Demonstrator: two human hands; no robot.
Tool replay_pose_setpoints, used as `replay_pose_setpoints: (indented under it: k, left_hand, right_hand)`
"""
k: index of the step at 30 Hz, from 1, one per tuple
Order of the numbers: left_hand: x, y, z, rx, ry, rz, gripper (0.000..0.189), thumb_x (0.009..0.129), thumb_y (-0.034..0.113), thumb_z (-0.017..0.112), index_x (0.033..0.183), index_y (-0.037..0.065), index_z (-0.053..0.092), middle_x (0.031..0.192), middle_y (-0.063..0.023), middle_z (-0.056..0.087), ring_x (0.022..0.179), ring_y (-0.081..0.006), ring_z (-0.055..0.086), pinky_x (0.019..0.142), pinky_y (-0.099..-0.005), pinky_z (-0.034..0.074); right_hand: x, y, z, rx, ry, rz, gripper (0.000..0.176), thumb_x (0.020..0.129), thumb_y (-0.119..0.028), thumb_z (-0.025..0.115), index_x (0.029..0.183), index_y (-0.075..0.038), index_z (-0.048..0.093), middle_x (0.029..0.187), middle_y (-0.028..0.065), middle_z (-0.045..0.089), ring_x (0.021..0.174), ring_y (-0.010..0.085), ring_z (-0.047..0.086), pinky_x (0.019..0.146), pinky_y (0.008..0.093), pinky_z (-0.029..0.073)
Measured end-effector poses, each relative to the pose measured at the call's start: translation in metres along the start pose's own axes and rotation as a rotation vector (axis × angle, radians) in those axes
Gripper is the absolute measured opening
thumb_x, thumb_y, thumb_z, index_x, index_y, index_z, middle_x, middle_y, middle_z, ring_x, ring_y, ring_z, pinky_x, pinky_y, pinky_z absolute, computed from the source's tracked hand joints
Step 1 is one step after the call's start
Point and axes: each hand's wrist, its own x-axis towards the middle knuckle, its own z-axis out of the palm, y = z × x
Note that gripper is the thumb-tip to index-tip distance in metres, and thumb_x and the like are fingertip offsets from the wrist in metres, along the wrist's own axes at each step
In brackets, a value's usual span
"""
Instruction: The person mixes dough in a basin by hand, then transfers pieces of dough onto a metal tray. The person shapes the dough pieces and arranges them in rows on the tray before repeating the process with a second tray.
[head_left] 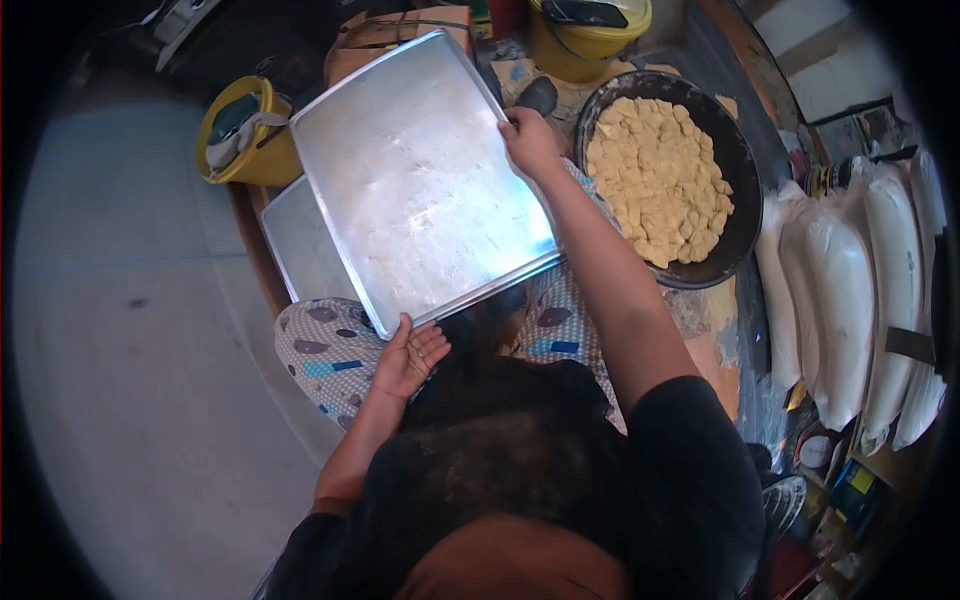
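A metal baking tray (420, 170), with at least one more stacked beneath it, is tilted over my lap. My right hand (530, 142) grips its right edge, fingers wrapped over the rim. At the near corner, my left hand (412, 357) has its thumb on the rim and its palm turned up, with the fingers partly under the edge. Another metal tray (315, 240) lies lower, partly hidden at the left. To the right of my right arm stands a round black basin (745, 190) full of lumpy yellowish dough (660, 180).
A yellow bucket (275, 155) holding cloths stands at the left, another yellow bucket (570, 55) with a phone on top at the back. A cardboard box (350, 65) is behind the tray. Filled white sacks (840, 300) line the right side.
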Motion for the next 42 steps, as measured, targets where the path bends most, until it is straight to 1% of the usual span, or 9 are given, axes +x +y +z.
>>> replay_pose_setpoints:
  k: [9,15,18,23,25,29,33,36,42]
  left_hand:
    - [-0.009,0.001,0.003,0.05,-0.048,-0.067,0.052,0.096,0.048,0.043,0.104,0.001,0.062,0.08,-0.0085,0.068,0.073,-0.0213,0.067,0.073,-0.0384,0.056]
    - [-0.016,-0.002,0.005,0.071,0.001,-0.073,0.05,0.096,0.048,0.042,0.104,0.003,0.063,0.078,-0.0067,0.068,0.07,-0.0194,0.067,0.068,-0.0356,0.056]
    - [-0.022,0.0,0.005,0.072,0.036,-0.09,0.05,0.096,0.048,0.043,0.1,0.003,0.065,0.072,-0.0062,0.067,0.062,-0.017,0.065,0.061,-0.0321,0.055]
    - [-0.05,0.042,0.057,0.558,0.015,-0.325,0.05,0.096,0.046,0.047,0.09,0.0,0.067,0.072,-0.0096,0.066,0.059,-0.0172,0.063,0.056,-0.0281,0.051]
    - [-0.048,0.063,0.129,1.169,-0.185,-0.077,0.051,0.095,0.044,0.049,0.089,-0.003,0.068,0.07,-0.0096,0.066,0.061,-0.0172,0.062,0.059,-0.0263,0.049]
    - [0.04,0.064,0.284,1.563,-0.462,0.416,0.043,0.091,0.04,0.056,0.094,-0.001,0.068,0.073,-0.007,0.062,0.071,-0.0146,0.059,0.068,-0.0278,0.047]
    - [0.205,-0.004,0.398,1.712,-0.682,0.456,0.051,0.086,0.047,0.059,0.097,-0.002,0.066,0.085,-0.0137,0.067,0.075,-0.0246,0.063,0.07,-0.0363,0.048]
    - [0.333,-0.066,0.403,2.375,-0.486,0.334,0.046,0.073,0.034,0.075,0.107,0.005,0.068,0.108,-0.0204,0.065,0.101,-0.0295,0.063,0.087,-0.0371,0.05]
    - [0.363,-0.127,0.365,2.566,-0.222,0.139,0.104,0.059,0.026,0.085,0.145,0.035,0.027,0.156,-0.0147,0.004,0.137,-0.0489,0.011,0.105,-0.0675,0.018]
  right_hand:
    - [-0.008,-0.004,-0.008,-0.2,-0.021,-0.156,0.04,0.08,-0.018,0.065,0.113,0.002,0.056,0.116,0.0218,0.055,0.11,0.0362,0.053,0.093,0.0435,0.042]
    - [-0.044,-0.169,-0.048,-0.117,0.236,-0.722,0.075,0.081,-0.039,0.061,0.141,-0.005,0.033,0.147,0.0173,0.03,0.139,0.0319,0.023,0.113,0.0521,0.01]
    - [-0.054,-0.075,0.084,-0.351,-0.356,-0.48,0.077,0.088,-0.052,0.047,0.146,-0.006,0.025,0.154,0.0153,0.018,0.144,0.0277,0.013,0.114,0.0536,0.001]
    - [-0.045,-0.075,0.056,-0.086,-0.461,-0.437,0.077,0.088,-0.052,0.052,0.144,-0.005,0.029,0.152,0.0187,0.02,0.142,0.0307,0.019,0.115,0.0472,0.012]
    - [-0.024,-0.038,0.009,0.31,-0.258,-0.31,0.079,0.083,-0.044,0.065,0.142,-0.004,0.032,0.149,0.0208,0.026,0.138,0.0343,0.025,0.113,0.0432,0.021]
    - [-0.018,0.128,-0.131,0.074,0.183,0.139,0.07,0.074,-0.041,0.074,0.124,0.003,0.053,0.122,0.0261,0.055,0.115,0.0343,0.054,0.098,0.0394,0.041]
    - [-0.091,0.334,-0.144,-0.32,-0.226,0.909,0.131,0.055,-0.068,0.076,0.148,-0.003,0.01,0.149,0.0303,0.016,0.138,0.0418,0.022,0.11,0.0451,0.027]
    - [-0.115,0.289,-0.117,-0.35,-0.277,1.068,0.144,0.047,-0.061,0.084,0.149,-0.01,-0.004,0.149,0.0347,0.005,0.138,0.0508,0.007,0.111,0.0498,0.025]
    - [-0.12,0.277,-0.117,-0.397,-0.24,0.927,0.142,0.046,-0.046,0.09,0.15,-0.016,-0.002,0.15,0.0309,-0.004,0.133,0.0498,0.027,0.106,0.0472,0.034]
